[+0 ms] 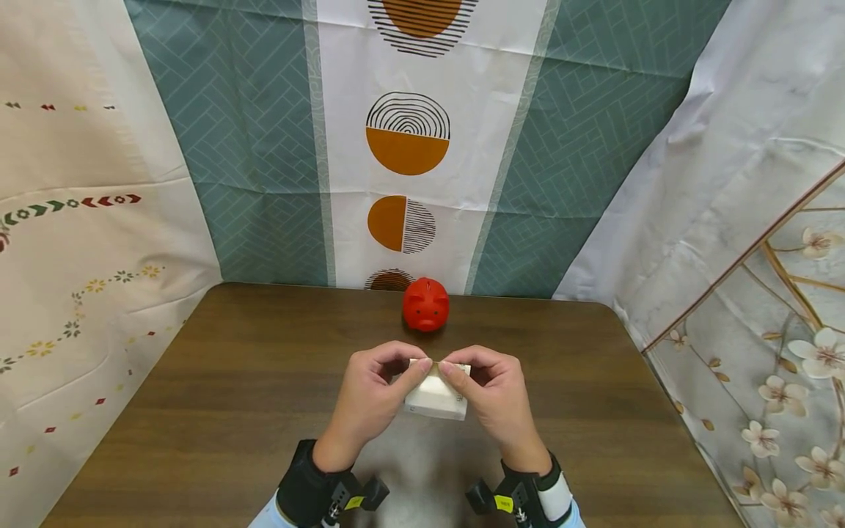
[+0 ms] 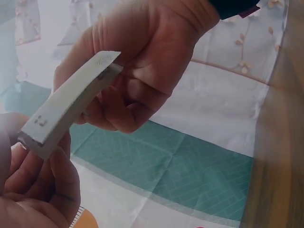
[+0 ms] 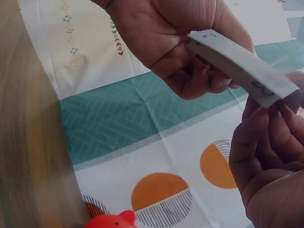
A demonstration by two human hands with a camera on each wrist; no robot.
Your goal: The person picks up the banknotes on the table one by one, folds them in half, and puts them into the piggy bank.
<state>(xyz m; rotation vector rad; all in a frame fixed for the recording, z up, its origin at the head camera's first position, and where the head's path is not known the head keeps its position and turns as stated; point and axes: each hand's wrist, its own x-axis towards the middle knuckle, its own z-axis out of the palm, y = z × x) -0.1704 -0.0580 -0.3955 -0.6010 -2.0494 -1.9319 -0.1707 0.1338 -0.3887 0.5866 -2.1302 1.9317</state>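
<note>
A small folded piece of pale paper, which looks like a banknote (image 1: 436, 396), is held up between both hands above the table. My left hand (image 1: 371, 392) pinches its left end between thumb and curled fingers. On the right end, my right hand (image 1: 496, 392) has the same kind of pinch. The thumbs nearly meet at the paper's upper edge. From the left wrist view, the banknote (image 2: 66, 102) appears as a narrow folded strip with small dark marks. Faint print shows on the banknote (image 3: 242, 66) in the right wrist view. Fingertips behind the paper are partly hidden.
Beyond the hands, a red piggy bank (image 1: 425, 304) stands near the back edge of the brown wooden table (image 1: 264, 367). A patterned teal and white curtain (image 1: 264, 147) hangs behind it. Light printed cloths hang on the left and right sides.
</note>
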